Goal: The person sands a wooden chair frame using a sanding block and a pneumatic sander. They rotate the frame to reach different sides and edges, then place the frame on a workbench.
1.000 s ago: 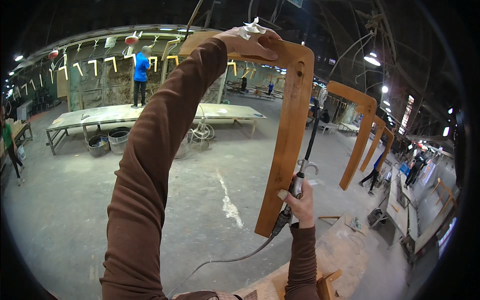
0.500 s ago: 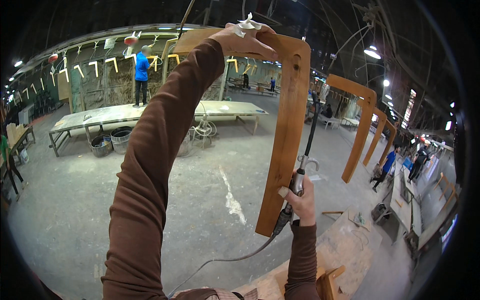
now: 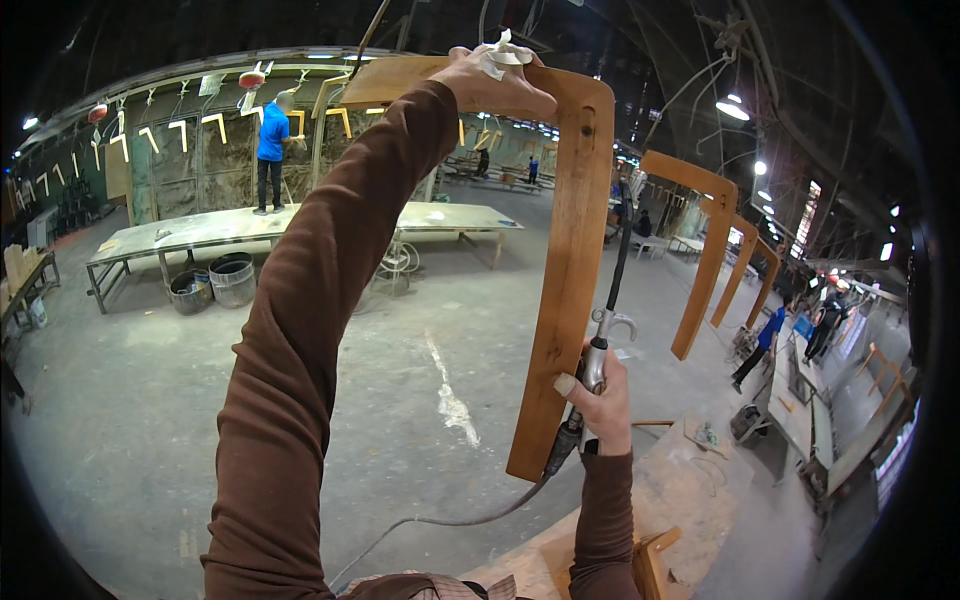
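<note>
An L-shaped wooden furniture part (image 3: 568, 260), brown and smooth, hangs upright before me. My left hand (image 3: 500, 85) is closed over its top bar near the bent corner. Crumpled white paper or cloth (image 3: 503, 54) sticks up at that hand's fingers. Low beside the long upright leg, my right hand (image 3: 604, 405) is wrapped round a silver and black spray gun (image 3: 595, 365) with a hook on its back. The gun's long black barrel points upward, and a hose runs from its lower end. My right thumb, with a pale covering on its tip, rests against the wood.
More L-shaped wooden parts (image 3: 710, 250) hang in a row to the right. A long low table (image 3: 450, 215) stands across the room, with buckets (image 3: 232, 280) by it. A person in blue (image 3: 271, 150) stands on it. Below right is a dusty board (image 3: 690, 480).
The room has shifted slightly left in view. Both hands keep their holds, and the wooden part has barely moved. A small tilt of its lower end toward the left shows.
</note>
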A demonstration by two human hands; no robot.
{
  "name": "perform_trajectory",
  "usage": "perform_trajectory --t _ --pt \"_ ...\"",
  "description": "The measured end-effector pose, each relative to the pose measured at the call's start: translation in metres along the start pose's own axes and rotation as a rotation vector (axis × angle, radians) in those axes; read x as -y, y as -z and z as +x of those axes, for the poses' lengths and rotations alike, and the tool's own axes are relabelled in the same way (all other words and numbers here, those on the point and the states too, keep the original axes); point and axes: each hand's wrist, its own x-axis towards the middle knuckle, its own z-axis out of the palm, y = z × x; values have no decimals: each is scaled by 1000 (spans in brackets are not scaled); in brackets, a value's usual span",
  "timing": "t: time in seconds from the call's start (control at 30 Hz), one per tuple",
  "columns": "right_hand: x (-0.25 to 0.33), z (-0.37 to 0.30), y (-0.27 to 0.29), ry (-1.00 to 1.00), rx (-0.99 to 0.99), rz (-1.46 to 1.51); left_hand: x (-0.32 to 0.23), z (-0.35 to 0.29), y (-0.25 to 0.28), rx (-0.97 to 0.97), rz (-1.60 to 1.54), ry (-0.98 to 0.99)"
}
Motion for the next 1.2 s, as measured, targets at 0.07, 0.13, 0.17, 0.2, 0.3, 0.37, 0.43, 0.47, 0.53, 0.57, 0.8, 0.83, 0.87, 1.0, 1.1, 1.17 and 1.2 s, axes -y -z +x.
perform_trajectory --t 0.07,0.13,0.17,0.2,0.3,0.37,0.43,0.47,0.53,0.57,0.8,0.83,0.87,1.0,1.1,1.17,1.2 --pt "1 -2 1 -18 -4 20 1 1 -4 -24 -14 -5" --pt "2 -4 2 -20 -9 5 2 3 -9 -51 -10 -7" --pt "3 -5 3 -23 -9 -16 4 5 -11 -53 -6 -34" --pt "3 -6 4 -4 -20 -43 5 7 -12 -33 -11 -37" --pt "6 -6 4 -20 -29 -59 12 11 -16 -4 -59 -66" --pt "9 -7 3 -56 -42 -44 13 9 -20 -21 -138 -136" --pt "11 -9 2 -53 -61 -34 12 5 -24 -35 -239 -177" --pt "11 -9 2 -43 -70 -27 11 3 -26 -117 -139 -239" --pt "12 -10 4 -38 -78 -45 6 -1 -32 -233 87 -230" --pt "13 -11 8 -44 -76 -69 3 -1 -35 -213 39 -206" --pt "18 -16 19 -32 -120 -152 5 13 -47 -49 -358 -212" --pt "20 -17 20 -72 -133 -159 5 16 -49 -26 -355 -190" --pt "22 -18 22 -79 -141 -169 6 17 -51 -34 -358 -220" --pt "30 -20 24 -50 -163 -200 9 19 -53 -9 -351 -238" --pt "33 -20 29 -53 -181 -225 10 16 -61 -53 -330 -250" --pt "36 -22 34 -141 -182 -226 11 13 -72 -186 -302 -335" --pt "36 -22 35 -174 -182 -229 11 10 -78 -295 -285 -417"
